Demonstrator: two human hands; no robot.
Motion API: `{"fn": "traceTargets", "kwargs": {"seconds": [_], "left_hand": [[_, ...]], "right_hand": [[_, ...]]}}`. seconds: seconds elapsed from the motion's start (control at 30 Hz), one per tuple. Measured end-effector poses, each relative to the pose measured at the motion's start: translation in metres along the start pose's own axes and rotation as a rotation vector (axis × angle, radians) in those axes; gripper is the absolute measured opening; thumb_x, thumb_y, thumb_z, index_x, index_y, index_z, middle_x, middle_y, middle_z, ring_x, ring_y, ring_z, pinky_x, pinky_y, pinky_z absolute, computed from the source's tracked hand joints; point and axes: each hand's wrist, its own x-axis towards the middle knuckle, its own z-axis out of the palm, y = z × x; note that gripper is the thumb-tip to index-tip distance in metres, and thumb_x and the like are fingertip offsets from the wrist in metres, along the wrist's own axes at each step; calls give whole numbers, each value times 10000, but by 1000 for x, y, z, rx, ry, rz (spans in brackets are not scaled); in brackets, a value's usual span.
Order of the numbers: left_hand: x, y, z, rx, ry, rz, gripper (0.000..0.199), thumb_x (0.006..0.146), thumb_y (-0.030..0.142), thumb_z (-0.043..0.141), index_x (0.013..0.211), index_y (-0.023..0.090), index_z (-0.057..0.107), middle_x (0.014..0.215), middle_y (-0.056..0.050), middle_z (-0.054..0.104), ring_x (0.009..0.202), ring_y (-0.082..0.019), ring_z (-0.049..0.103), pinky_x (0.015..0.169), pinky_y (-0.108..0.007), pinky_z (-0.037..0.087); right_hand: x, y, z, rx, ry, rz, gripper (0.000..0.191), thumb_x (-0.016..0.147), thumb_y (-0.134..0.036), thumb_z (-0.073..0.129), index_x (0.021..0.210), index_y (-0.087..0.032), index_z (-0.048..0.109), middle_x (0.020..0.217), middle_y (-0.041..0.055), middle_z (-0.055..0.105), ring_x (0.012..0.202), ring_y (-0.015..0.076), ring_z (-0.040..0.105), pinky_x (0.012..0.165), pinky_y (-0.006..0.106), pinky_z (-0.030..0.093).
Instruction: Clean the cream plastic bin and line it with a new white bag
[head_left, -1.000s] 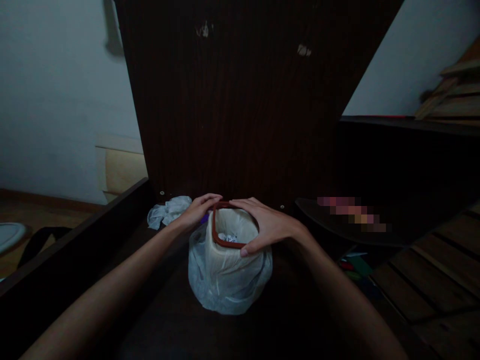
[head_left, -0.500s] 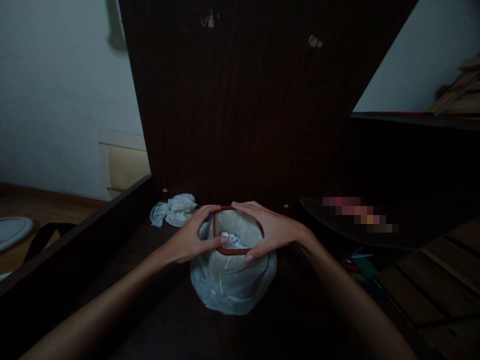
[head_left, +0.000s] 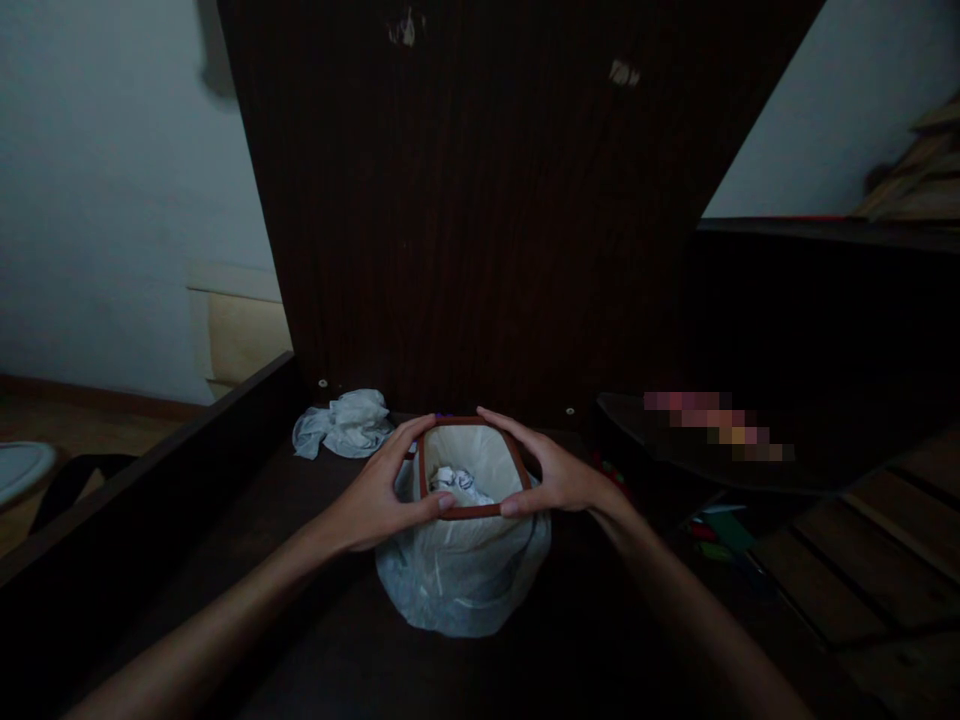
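A small trash bin with a squarish reddish-brown rim point(head_left: 480, 512) stands on the dark wooden surface, lined with a whitish plastic bag point(head_left: 465, 580) that hangs over its outside. Crumpled paper point(head_left: 457, 484) lies inside. My left hand point(head_left: 382, 490) grips the rim's left side, thumb on the near edge and fingers toward the far corner. On the opposite side my right hand point(head_left: 559, 468) holds the rim the same way, its thumb at the near right corner. Behind my left hand lies a crumpled whitish plastic bag point(head_left: 349, 425).
A tall dark wooden panel point(head_left: 480, 220) rises behind the bin. A low dark side board point(head_left: 172, 450) runs along the left. To the right are a dark shelf with a blurred patch, a green item point(head_left: 729, 530) and wooden slats point(head_left: 855, 580).
The rim shows more squarely between my hands, and my right thumb now lies on its near edge. The view has shifted slightly. Both hands stay at the bin.
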Motion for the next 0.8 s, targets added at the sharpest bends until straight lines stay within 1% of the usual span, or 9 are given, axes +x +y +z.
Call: {"fn": "traceTargets", "kwargs": {"seconds": [0.07, 0.17, 0.23, 0.33, 0.43, 0.5, 0.6, 0.7, 0.8], "left_hand": [[-1, -1, 1, 5, -1, -3, 831, 803, 489, 760, 1511, 240, 404, 1574, -155, 424, 1436, -377, 438, 1208, -562, 358], [-1, 0, 0, -4, -2, -13, 844, 800, 483, 760, 1521, 233, 400, 1585, -155, 415, 1452, -384, 417, 1225, -576, 321], [0, 1, 0, -28, -11, -30, 847, 800, 480, 761, 1526, 239, 398, 1595, -153, 407, 1461, -388, 405, 1224, -584, 319], [1, 1, -2, -89, -29, -62, 828, 809, 469, 760, 1526, 261, 402, 1613, -141, 394, 1476, -381, 389, 1218, -579, 333], [4, -2, -4, -150, -60, -68, 812, 819, 460, 751, 1527, 258, 408, 1623, -140, 387, 1478, -368, 395, 1223, -569, 326], [7, -4, -3, -192, -71, -64, 818, 815, 454, 752, 1530, 251, 410, 1629, -142, 381, 1480, -364, 398, 1222, -561, 329], [10, -6, -2, -241, -63, -68, 833, 809, 449, 756, 1540, 251, 408, 1639, -136, 375, 1487, -362, 394, 1225, -555, 325], [6, -7, -2, -221, -52, -108, 835, 863, 491, 708, 1579, 264, 343, 1671, -117, 324, 1523, -342, 341, 1254, -546, 268], [-12, -13, -6, -170, -46, -149, 889, 910, 584, 622, 1628, 255, 214, 1707, -120, 220, 1559, -325, 264, 1270, -518, 235]], "right_hand": [[1, 4, 4, 21, 23, -24, 1186, 644, -606, 876, 1611, -245, 289, 1674, 152, 284, 1530, 346, 294, 1243, 562, 227], [0, 9, 9, 43, 59, -78, 1157, 667, -621, 857, 1605, -238, 299, 1683, 149, 258, 1548, 340, 244, 1255, 548, 190], [0, 10, 11, 56, 79, -96, 1130, 683, -627, 843, 1600, -239, 310, 1679, 148, 265, 1546, 340, 249, 1253, 545, 199], [-2, 9, 12, 76, 94, -82, 1131, 679, -615, 849, 1600, -246, 305, 1666, 155, 297, 1524, 342, 306, 1237, 555, 244], [-3, 8, 15, 72, 102, -43, 1146, 681, -577, 864, 1608, -243, 279, 1669, 167, 289, 1525, 331, 311, 1239, 556, 243], [-3, 8, 19, 85, 143, -29, 1145, 682, -583, 862, 1608, -245, 280, 1677, 164, 272, 1535, 325, 290, 1248, 548, 226], [-2, 9, 24, 115, 201, -25, 1155, 673, -619, 853, 1608, -251, 283, 1676, 159, 279, 1529, 323, 307, 1246, 534, 240], [-6, 14, 24, 158, 200, -34, 1226, 661, -694, 826, 1628, -251, 216, 1692, 174, 223, 1548, 316, 262, 1248, 523, 230], [-21, 22, 23, 201, 196, -18, 1320, 643, -762, 792, 1644, -229, 116, 1710, 191, 122, 1575, 305, 177, 1254, 510, 204]]}}
